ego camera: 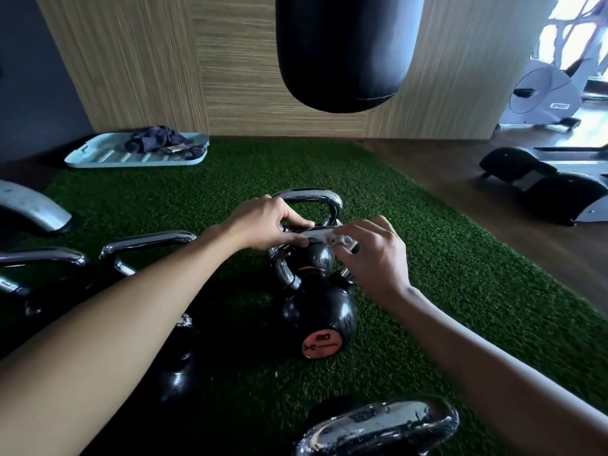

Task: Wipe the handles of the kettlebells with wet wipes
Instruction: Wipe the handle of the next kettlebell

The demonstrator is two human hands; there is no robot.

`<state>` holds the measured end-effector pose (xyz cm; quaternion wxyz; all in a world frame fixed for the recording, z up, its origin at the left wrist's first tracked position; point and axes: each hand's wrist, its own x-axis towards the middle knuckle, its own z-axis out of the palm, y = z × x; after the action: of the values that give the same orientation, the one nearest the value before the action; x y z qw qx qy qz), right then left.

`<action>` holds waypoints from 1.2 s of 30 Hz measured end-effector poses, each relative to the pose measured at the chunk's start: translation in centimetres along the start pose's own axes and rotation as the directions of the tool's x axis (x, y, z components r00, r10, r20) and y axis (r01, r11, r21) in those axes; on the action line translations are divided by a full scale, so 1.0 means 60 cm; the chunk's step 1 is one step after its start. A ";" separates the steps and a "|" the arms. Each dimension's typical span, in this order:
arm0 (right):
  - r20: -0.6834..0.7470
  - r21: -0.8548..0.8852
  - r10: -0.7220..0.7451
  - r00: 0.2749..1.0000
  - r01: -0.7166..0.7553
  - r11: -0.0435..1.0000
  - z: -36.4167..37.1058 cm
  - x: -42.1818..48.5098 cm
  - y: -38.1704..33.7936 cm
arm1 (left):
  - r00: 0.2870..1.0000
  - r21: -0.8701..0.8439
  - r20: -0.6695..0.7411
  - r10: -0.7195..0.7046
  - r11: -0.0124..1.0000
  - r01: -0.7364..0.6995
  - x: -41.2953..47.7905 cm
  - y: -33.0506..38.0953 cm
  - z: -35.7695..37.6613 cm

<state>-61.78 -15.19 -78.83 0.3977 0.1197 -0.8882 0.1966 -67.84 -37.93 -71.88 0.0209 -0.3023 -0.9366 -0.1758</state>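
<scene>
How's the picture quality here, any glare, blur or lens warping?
Head view: the window at top right is blown out; glare streaks the nearest black kettlebell's chrome handle; wide-angle distortion bows the wood-panel wall edges; the left kettlebells sink into shadow.

You have, near: kettlebell [320, 311] glossy black shell | its handle [283, 271] polished chrome metal | wet wipe [320, 232] thin whitish sheet | turf [427, 258] rough green pile | far wall [148, 60] matt wood grain | far-left tray [98, 159] smooth pale plastic
</scene>
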 end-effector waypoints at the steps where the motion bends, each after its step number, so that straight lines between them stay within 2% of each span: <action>1: -0.002 0.008 0.044 0.999 -0.044 0.999 0.002 -0.005 0.011 | 1.000 -0.012 -0.017 -0.008 1.000 0.007 0.002 -0.003 0.002; 4: -0.014 0.023 0.148 0.989 -0.148 0.989 0.006 -0.025 0.037 | 0.999 -0.032 -0.037 -0.040 0.999 0.038 0.012 -0.018 0.014; 10: -0.075 0.056 0.185 0.980 -0.181 0.982 0.007 -0.026 0.044 | 0.997 -0.068 -0.022 -0.074 0.995 0.072 0.016 -0.013 0.014; 13: -0.052 0.113 0.305 0.951 -0.298 0.948 0.016 -0.040 0.051 | 0.996 -0.092 -0.035 -0.077 0.993 0.074 0.015 -0.012 0.015; 16: 0.002 0.148 0.462 0.887 -0.457 0.877 0.021 -0.053 0.049 | 0.994 -0.086 -0.069 -0.086 0.993 0.080 0.019 -0.013 0.024; 19: 0.107 0.167 0.629 0.770 -0.637 0.752 0.027 -0.058 0.037 | 0.991 -0.095 -0.085 -0.099 0.991 0.091 0.020 -0.008 0.028; 21: 0.201 0.144 0.686 0.699 -0.714 0.686 0.034 -0.066 0.032 | 0.987 -0.093 -0.102 -0.125 0.989 0.115 0.016 -0.005 0.030; 24: 0.196 0.167 0.717 0.669 -0.743 0.648 0.035 -0.065 0.028 | 0.982 -0.080 -0.125 -0.144 0.988 0.135 0.003 0.000 0.031; 28: 0.085 0.211 0.711 0.698 -0.710 0.672 0.031 -0.059 0.020 | 0.980 -0.079 -0.131 -0.153 0.987 0.143 -0.013 0.001 0.036; 31: 0.188 0.155 0.635 0.750 -0.661 0.735 0.034 -0.075 0.025 | 0.976 -0.104 -0.142 -0.168 0.983 0.154 -0.028 0.007 0.040; 33: 0.285 0.124 0.594 0.753 -0.643 0.756 0.029 -0.078 0.038 | 0.974 -0.093 -0.147 -0.173 0.983 0.160 -0.041 0.019 0.042; 36: 0.351 0.059 0.577 0.738 -0.632 0.773 0.003 -0.072 0.043 | 0.972 -0.087 -0.156 -0.178 0.982 0.166 -0.062 0.026 0.043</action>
<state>-60.01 -12.69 -82.84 0.1539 -0.1125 -0.9091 0.3705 -63.72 -37.94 -74.36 0.0713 -0.2053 -0.9473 -0.2355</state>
